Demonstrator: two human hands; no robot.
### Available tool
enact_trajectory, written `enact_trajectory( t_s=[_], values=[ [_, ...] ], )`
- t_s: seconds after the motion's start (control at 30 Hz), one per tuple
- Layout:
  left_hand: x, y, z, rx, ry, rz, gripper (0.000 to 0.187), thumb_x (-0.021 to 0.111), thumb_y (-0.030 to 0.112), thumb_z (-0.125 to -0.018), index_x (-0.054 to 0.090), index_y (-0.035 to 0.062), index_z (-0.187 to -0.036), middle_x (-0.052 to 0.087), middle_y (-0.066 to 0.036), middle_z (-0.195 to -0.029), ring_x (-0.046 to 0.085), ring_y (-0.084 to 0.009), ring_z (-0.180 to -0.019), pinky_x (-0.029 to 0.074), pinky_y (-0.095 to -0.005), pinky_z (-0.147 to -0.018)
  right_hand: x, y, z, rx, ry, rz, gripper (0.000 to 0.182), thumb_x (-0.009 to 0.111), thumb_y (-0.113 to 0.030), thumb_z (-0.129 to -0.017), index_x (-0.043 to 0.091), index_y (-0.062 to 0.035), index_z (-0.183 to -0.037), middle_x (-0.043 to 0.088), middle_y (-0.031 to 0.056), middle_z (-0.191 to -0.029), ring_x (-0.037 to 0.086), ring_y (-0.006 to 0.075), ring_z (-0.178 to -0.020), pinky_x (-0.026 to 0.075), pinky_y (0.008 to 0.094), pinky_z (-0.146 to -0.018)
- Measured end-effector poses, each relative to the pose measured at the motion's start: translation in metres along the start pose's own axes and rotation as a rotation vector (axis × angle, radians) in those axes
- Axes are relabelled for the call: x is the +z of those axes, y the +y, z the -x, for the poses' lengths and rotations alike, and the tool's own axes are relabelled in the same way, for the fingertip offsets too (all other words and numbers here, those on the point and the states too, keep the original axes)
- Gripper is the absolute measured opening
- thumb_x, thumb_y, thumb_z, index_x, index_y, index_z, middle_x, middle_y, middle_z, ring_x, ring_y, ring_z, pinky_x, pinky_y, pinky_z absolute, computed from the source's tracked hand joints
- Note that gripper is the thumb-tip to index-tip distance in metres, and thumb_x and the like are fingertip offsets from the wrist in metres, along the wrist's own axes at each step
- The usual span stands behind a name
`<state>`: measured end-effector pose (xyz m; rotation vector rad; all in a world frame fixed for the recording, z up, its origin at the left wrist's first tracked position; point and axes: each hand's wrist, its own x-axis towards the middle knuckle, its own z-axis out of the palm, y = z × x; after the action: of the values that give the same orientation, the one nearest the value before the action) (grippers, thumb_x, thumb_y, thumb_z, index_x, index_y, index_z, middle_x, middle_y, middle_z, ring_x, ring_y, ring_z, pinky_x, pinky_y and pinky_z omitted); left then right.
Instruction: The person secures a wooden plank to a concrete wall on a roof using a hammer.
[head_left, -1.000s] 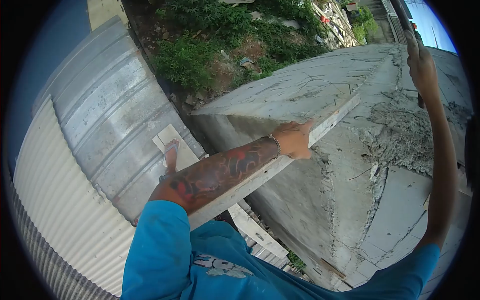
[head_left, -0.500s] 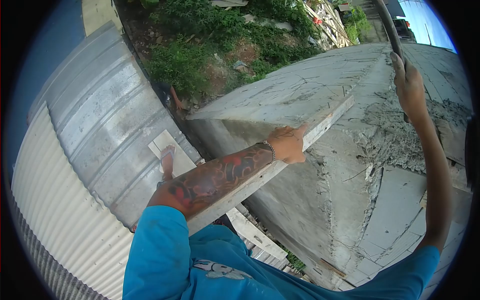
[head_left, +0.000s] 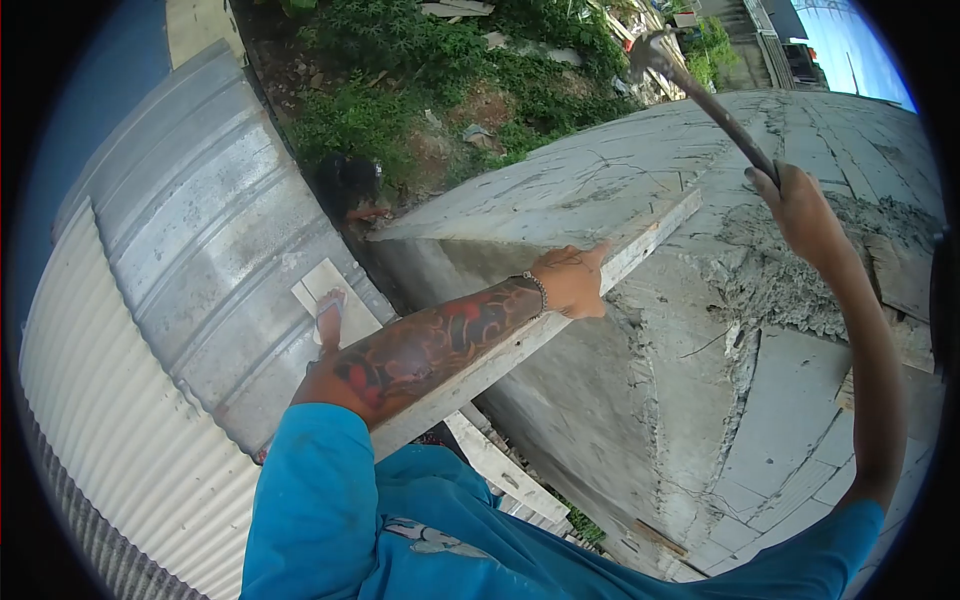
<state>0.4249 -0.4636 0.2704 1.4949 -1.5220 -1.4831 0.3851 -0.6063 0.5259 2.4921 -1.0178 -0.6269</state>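
Note:
My left hand [head_left: 570,282] is closed over a long pale wooden board [head_left: 500,365], which slants from my chest up across the corner of a concrete wall [head_left: 560,400]. A bracelet circles that wrist. Near the board's far end, thin nails [head_left: 683,182] stick up. In my right hand [head_left: 808,215], raised at the upper right, is a hammer [head_left: 722,118] gripped by the handle. The hammer's head [head_left: 652,55] points up and to the left, in the air above the concrete and apart from the board.
Ribbed metal roofing [head_left: 200,230] lies at left beside corrugated sheeting [head_left: 130,370]. My foot [head_left: 330,318] stands on a small plank [head_left: 355,290]. Below, another person [head_left: 348,182] is by the wall's base near green plants [head_left: 360,120]. Rough broken mortar [head_left: 780,275] lies at right.
The hammer has swung down and left, so its head now shows. My right hand has dropped slightly. More of the person below is visible. My left hand stays on the board.

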Motion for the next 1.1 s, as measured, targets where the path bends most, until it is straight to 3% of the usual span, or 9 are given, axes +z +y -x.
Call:
enact_trajectory(
  t_s=[0.07, 0.17, 0.3, 0.4, 0.5, 0.63, 0.8, 0.93, 1.1],
  values=[
    [0.012, 0.0, 0.003, -0.003, -0.006, -0.013, 0.096, 0.063, 0.026, -0.071, 0.01, 0.0099, -0.15, 0.063, -0.022, -0.108, 0.056, -0.0351, -0.106, 0.044, -0.0397, -0.09, 0.043, 0.023, 0.001, -0.068, -0.471, 0.283, 0.043, 0.058, -0.035, -0.091, 0.061, 0.0069, -0.098, 0.064, 0.0212, -0.077, 0.063, 0.036, -0.071, 0.047, 0.0466, -0.067],
    [0.012, -0.009, -0.001, -0.008, 0.045, -0.051, 0.096, 0.064, 0.027, -0.071, 0.012, 0.0084, -0.149, 0.063, -0.022, -0.108, 0.056, -0.0349, -0.106, 0.044, -0.0382, -0.09, -0.01, 0.014, -0.029, -0.175, -0.39, 0.258, 0.042, 0.056, -0.035, -0.093, 0.061, 0.0072, -0.094, 0.061, 0.0188, -0.07, 0.06, 0.0332, -0.062, 0.047, 0.0448, -0.062],
    [0.001, -0.002, -0.001, 0.0, 0.008, 0.002, 0.096, 0.064, 0.027, -0.071, 0.012, 0.0061, -0.149, 0.064, -0.022, -0.103, 0.06, -0.0355, -0.098, 0.047, -0.036, -0.086, -0.034, 0.002, -0.038, -0.2, 0.452, -0.136, 0.04, 0.052, -0.033, -0.096, 0.058, 0.006, -0.089, 0.049, 0.0125, -0.057, 0.049, 0.0244, -0.05, 0.044, 0.0382, -0.055],
    [0.004, -0.006, -0.005, 0.032, 0.032, -0.005, 0.096, 0.063, 0.026, -0.071, 0.012, 0.0064, -0.149, 0.063, -0.023, -0.104, 0.061, -0.0362, -0.096, 0.047, -0.0371, -0.086, -0.006, 0.001, -0.015, 0.111, 0.278, -0.17, 0.042, 0.053, -0.036, -0.095, 0.058, 0.006, -0.093, 0.054, 0.0141, -0.06, 0.055, 0.0277, -0.056, 0.046, 0.0406, -0.059],
    [0.007, -0.004, 0.0, 0.042, 0.038, -0.044, 0.096, 0.063, 0.026, -0.07, 0.012, 0.0065, -0.149, 0.062, -0.023, -0.108, 0.06, -0.0362, -0.098, 0.047, -0.0377, -0.088, 0.028, 0.003, 0.011, -0.014, -0.51, 0.29, 0.046, 0.057, -0.04, -0.091, 0.06, 0.0061, -0.094, 0.062, 0.0189, -0.081, 0.064, 0.0325, -0.082, 0.05, 0.0439, -0.075],
    [0.005, -0.005, -0.006, 0.057, 0.072, -0.054, 0.098, 0.065, 0.025, -0.069, 0.011, 0.0039, -0.148, 0.065, -0.024, -0.095, 0.063, -0.035, -0.089, 0.049, -0.0373, -0.081, -0.019, -0.002, -0.018, -0.282, -0.093, 0.207, 0.04, 0.057, -0.036, -0.092, 0.058, 0.0036, -0.085, 0.057, 0.0157, -0.067, 0.055, 0.0286, -0.06, 0.045, 0.0436, -0.062],
    [-0.001, -0.004, -0.002, 0.062, 0.044, 0.018, 0.098, 0.065, 0.026, -0.07, 0.01, 0.0031, -0.148, 0.065, -0.025, -0.089, 0.064, -0.0356, -0.085, 0.049, -0.0371, -0.079, -0.016, -0.01, -0.027, 0.0, 0.436, -0.311, 0.035, 0.054, -0.028, -0.095, 0.056, 0.0043, -0.083, 0.056, 0.014, -0.063, 0.052, 0.0261, -0.053, 0.042, 0.0408, -0.056],
    [0.002, -0.001, -0.002, 0.014, 0.04, -0.038, 0.098, 0.064, 0.026, -0.07, 0.011, 0.0048, -0.149, 0.065, -0.025, -0.096, 0.062, -0.0361, -0.093, 0.048, -0.0363, -0.085, 0.016, -0.003, 0.013, 0.13, -0.562, 0.26, 0.032, 0.061, -0.026, -0.088, 0.057, 0.0052, -0.088, 0.062, 0.0206, -0.089, 0.064, 0.0299, -0.077, 0.051, 0.0455, -0.075],
    [0.007, 0.0, -0.004, 0.044, 0.051, -0.03, 0.098, 0.066, 0.028, -0.07, 0.012, 0.0052, -0.149, 0.065, -0.025, -0.095, 0.062, -0.0374, -0.091, 0.048, -0.0375, -0.083, -0.035, 0.006, -0.022, -0.236, 0.057, 0.094, 0.025, 0.06, -0.02, -0.088, 0.054, 0.0032, -0.081, 0.054, 0.0135, -0.062, 0.05, 0.0253, -0.048, 0.043, 0.0394, -0.054]
  ],
)
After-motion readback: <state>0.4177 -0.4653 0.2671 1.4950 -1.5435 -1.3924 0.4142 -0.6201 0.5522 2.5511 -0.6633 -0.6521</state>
